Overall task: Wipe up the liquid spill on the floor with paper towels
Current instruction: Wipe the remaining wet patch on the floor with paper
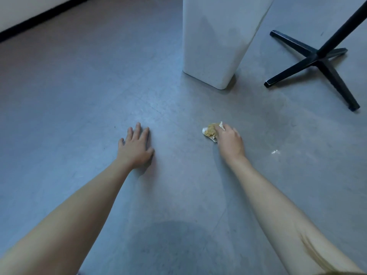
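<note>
A crumpled paper towel (210, 132), white with a brown-yellow soaked patch, lies on the grey floor (178, 185). My right hand (229, 141) is on its right side, fingers curled over it and holding it against the floor. Flat on the floor to the left rests my left hand (136, 146), fingers spread and holding nothing. A faint darker damp smear (278, 116) shows on the floor to the right of the towel. A small white scrap (275, 151) lies right of my right wrist.
A white bin (216, 46) stands on the floor just beyond the towel. A black cross-shaped stand base (317, 62) with its pole sits at the right. A wall with a black skirting (39, 18) runs along the far left.
</note>
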`<state>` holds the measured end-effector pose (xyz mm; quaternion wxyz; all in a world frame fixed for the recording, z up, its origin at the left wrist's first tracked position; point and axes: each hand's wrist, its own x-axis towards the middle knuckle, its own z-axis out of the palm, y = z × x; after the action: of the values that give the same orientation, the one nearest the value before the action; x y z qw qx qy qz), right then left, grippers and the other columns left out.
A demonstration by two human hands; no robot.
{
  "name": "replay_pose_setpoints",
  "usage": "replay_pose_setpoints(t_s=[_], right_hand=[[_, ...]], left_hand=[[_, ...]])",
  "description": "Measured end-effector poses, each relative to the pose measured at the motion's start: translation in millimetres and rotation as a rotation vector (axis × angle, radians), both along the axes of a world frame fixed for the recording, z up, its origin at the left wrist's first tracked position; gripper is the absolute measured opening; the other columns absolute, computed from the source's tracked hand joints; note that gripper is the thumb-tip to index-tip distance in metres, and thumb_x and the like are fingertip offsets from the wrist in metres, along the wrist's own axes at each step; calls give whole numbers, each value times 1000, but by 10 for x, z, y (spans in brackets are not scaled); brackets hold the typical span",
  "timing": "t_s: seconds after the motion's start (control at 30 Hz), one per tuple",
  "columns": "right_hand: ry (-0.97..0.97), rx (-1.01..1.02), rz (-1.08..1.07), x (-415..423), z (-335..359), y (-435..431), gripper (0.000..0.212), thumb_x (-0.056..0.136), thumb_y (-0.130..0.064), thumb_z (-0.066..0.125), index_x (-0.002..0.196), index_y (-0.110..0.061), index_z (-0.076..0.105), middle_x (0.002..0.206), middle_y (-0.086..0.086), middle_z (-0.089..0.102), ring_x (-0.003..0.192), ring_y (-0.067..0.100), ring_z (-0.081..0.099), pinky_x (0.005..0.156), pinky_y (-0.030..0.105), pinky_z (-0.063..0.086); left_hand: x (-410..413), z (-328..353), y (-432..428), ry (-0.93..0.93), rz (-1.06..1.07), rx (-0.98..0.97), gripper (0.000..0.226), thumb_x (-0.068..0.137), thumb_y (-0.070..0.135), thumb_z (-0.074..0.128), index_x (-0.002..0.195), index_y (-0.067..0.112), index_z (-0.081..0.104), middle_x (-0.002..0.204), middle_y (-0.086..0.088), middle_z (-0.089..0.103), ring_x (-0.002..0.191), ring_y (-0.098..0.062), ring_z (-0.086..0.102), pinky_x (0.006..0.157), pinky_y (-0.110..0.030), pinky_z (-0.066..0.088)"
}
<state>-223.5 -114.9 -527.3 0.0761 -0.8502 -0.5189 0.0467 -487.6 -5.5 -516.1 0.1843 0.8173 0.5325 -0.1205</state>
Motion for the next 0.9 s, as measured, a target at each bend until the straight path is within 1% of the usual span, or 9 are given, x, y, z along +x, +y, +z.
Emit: replay_pose_setpoints(t_s=[0.33,0.47,0.5,0.57,0.63,0.67,0.73,0.83,0.9], right_hand=[[30,202,100,-364,311,1329,39,92,-8,49,128,-23,55,119,10,55,99,33,55,79,36,45],[8,361,75,-499,396,1786,40,91,-10,51,129,-22,53,123,8,54,101,30,55,80,39,47],[14,368,76,-514,349,1831,40,91,-11,51,130,-21,52,126,7,53,102,30,54,82,38,46],[25,245,153,-579,149,1846,39,94,-13,47,131,-21,52,130,5,50,104,30,51,83,35,42],[8,78,243,-654,-76,1782,41,93,-7,44,130,-23,52,128,3,50,103,30,48,81,34,39],[8,62,242,-679,-131,1753,45,91,-1,42,129,-24,53,128,3,50,103,30,46,79,33,38],[26,96,219,-756,-154,1773,48,88,4,42,126,-22,55,127,3,50,102,30,46,76,33,41],[1,183,333,-1028,-195,1741,41,84,0,50,119,-18,61,121,7,58,91,32,52,71,37,50],[-10,209,366,-1110,-271,1745,39,82,-1,50,115,-16,64,117,10,61,87,34,53,71,39,46]], left_hand=[[81,-79,390,-52,108,-69,87,90,54,48,154,23,-2,160,3,-18,147,-22,-15,114,-58,1],[46,-146,564,-77,128,-87,88,90,59,44,153,26,-8,158,6,-23,146,-21,-20,112,-62,-5],[28,-167,557,-85,114,-75,87,90,60,42,153,28,-10,158,7,-24,145,-20,-22,112,-62,-7],[-17,-222,536,-108,96,-36,86,90,63,38,152,30,-11,157,9,-25,145,-18,-24,111,-61,-10],[-35,-271,534,-121,93,-12,85,90,64,36,152,31,-12,157,10,-26,144,-16,-24,111,-61,-11],[-33,-281,527,-123,90,-6,85,90,65,35,151,31,-12,157,10,-26,144,-16,-25,111,-61,-11],[-30,-305,530,-127,90,5,85,90,65,34,151,30,-13,157,10,-26,144,-17,-25,111,-61,-11],[-29,-315,527,-128,81,6,85,90,65,33,151,29,-13,156,10,-27,144,-17,-26,110,-62,-11],[-43,-337,525,-131,81,12,86,90,65,33,151,28,-14,156,9,-27,144,-17,-26,110,-61,-11]])
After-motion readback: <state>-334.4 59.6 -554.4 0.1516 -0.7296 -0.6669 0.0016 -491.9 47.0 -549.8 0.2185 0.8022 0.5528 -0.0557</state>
